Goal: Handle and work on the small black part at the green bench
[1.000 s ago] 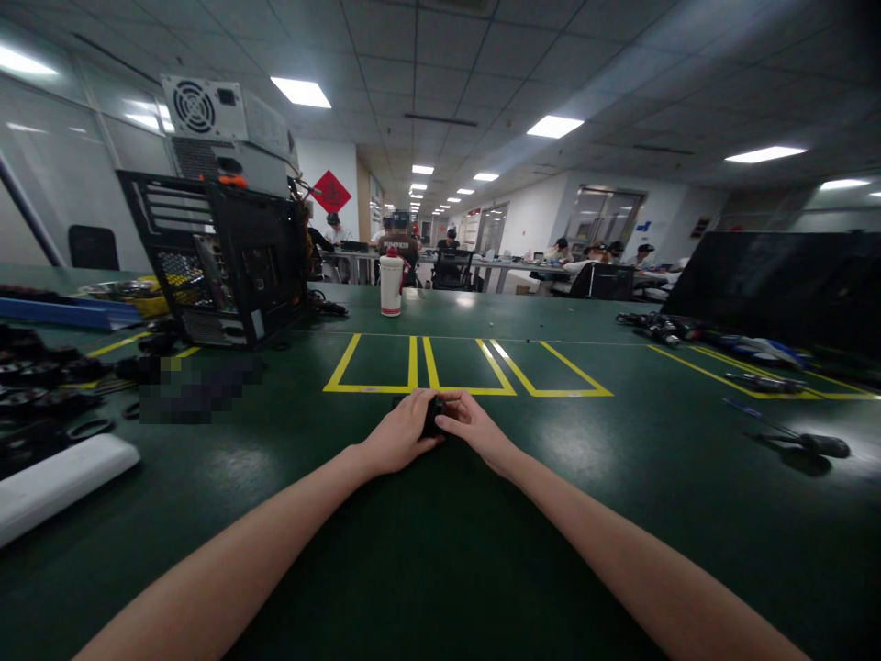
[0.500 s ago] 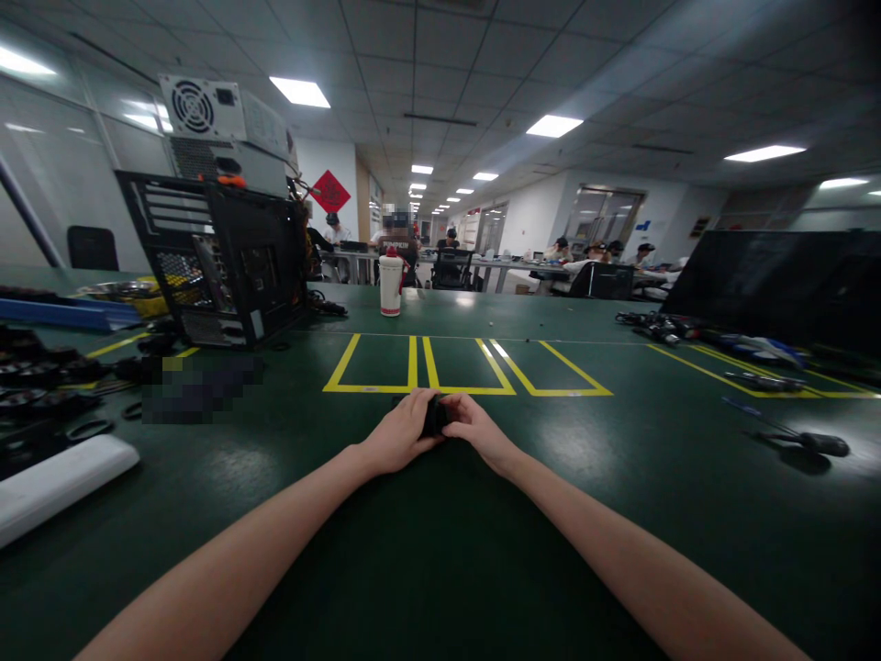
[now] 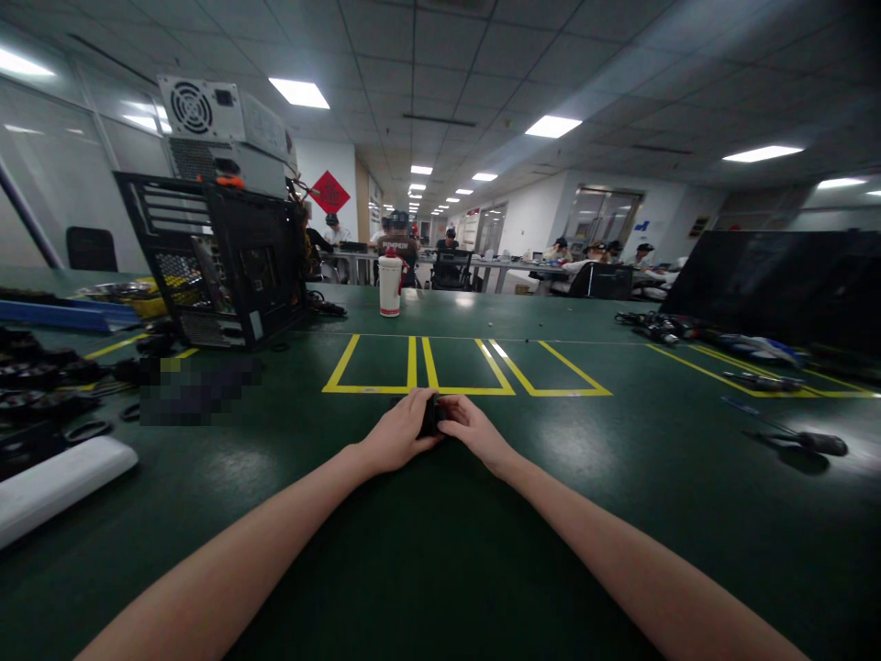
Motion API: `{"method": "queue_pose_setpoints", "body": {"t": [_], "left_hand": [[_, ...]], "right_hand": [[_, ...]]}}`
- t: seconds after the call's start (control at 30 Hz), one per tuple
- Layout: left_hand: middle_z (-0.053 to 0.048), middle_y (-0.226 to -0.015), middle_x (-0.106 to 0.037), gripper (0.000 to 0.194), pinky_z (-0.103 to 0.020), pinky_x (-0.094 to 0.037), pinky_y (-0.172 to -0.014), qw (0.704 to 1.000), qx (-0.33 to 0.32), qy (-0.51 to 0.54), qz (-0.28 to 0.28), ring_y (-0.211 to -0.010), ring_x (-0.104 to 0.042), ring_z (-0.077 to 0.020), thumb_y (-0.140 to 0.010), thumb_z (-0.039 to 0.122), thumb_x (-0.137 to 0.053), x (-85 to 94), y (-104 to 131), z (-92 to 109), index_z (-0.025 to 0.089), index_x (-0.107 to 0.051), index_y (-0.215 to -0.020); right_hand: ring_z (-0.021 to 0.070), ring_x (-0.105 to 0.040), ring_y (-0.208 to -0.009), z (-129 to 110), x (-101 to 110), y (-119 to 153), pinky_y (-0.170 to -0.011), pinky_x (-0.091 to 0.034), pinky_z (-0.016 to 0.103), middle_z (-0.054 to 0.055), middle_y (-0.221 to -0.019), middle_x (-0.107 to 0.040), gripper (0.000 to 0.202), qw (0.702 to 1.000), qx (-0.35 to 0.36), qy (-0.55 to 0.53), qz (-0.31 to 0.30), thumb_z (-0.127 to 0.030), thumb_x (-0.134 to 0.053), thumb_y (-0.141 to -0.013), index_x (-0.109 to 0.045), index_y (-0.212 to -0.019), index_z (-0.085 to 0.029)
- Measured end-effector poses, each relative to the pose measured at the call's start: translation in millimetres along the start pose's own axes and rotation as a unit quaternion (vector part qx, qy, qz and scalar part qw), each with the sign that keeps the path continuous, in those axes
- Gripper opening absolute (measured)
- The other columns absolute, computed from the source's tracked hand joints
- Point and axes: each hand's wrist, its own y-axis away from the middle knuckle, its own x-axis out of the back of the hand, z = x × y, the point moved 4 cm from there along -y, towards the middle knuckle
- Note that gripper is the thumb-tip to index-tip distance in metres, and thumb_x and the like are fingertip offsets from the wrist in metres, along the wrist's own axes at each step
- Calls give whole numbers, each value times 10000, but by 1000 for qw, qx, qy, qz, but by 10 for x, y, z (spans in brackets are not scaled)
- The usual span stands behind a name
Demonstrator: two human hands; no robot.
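Between my two hands is a small black object (image 3: 430, 416), mostly covered by fingers; its kind I cannot make out. My left hand (image 3: 399, 431) wraps it from the left, thumb on the near side and fingers over the top. From the right, my right hand (image 3: 474, 431) grips it with thumb and bent fingers. Both hands are low over the green table (image 3: 440, 551), just on the near side of the yellow tape outlines (image 3: 454, 392). A dark edge shows past the left fingertips.
A black computer case (image 3: 227, 257) with power supplies (image 3: 220, 119) on top stands at left. Behind the tape is a white cup (image 3: 390, 286). A screwdriver (image 3: 812, 442) lies at right, near a large black panel (image 3: 771, 285). A white bar (image 3: 69, 482) lies at near left.
Hardly anything differs. My right hand has shifted very slightly left against the black object; the left hand keeps its place.
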Motion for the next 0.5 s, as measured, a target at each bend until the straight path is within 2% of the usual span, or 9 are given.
{"method": "queue_pose_setpoints", "body": {"t": [0.13, 0.23, 0.37, 0.5], "left_hand": [[-102, -1161, -427, 574, -382, -420, -825, 996, 82, 0, -36, -1005, -498, -255, -708, 334, -559, 8, -16, -125, 189, -276, -1186], [-103, -1114, -479, 536, -355, -452, -744, 986, 152, 20, -71, -947, -534, -259, -722, 406, -528, 9, -16, -239, 188, -315, -1162], [-85, -1104, -496, 518, -332, -461, -708, 983, 167, 43, -64, -940, -536, -248, -730, 444, -505, 27, -12, -283, 210, -330, -1158], [-82, -1106, -498, 523, -325, -460, -713, 981, 174, 56, -64, -948, -533, -246, -724, 429, -512, 28, -1, -275, 207, -332, -1162]], "right_hand": [[161, -515, -933, -78, -51, 75, -864, -395, 356, 41, -993, -538, 311, 995, 12, 103, -9, -268, -539, -706, -470, -998, -186], [184, -489, -963, -130, -61, 133, -883, -374, 385, 48, -1024, -508, 372, 983, 31, 183, 5, -327, -550, -697, -468, -1035, -196], [234, -452, -1005, -102, 3, 161, -892, -350, 426, 60, -1073, -465, 415, 968, 27, 243, 54, -285, -581, -663, -471, -1057, -220], [276, -411, -1053, -69, 34, 168, -919, -310, 454, 60, -1097, -454, 438, 968, 20, 241, 61, -241, -595, -641, -474, -1062, -238]]}}
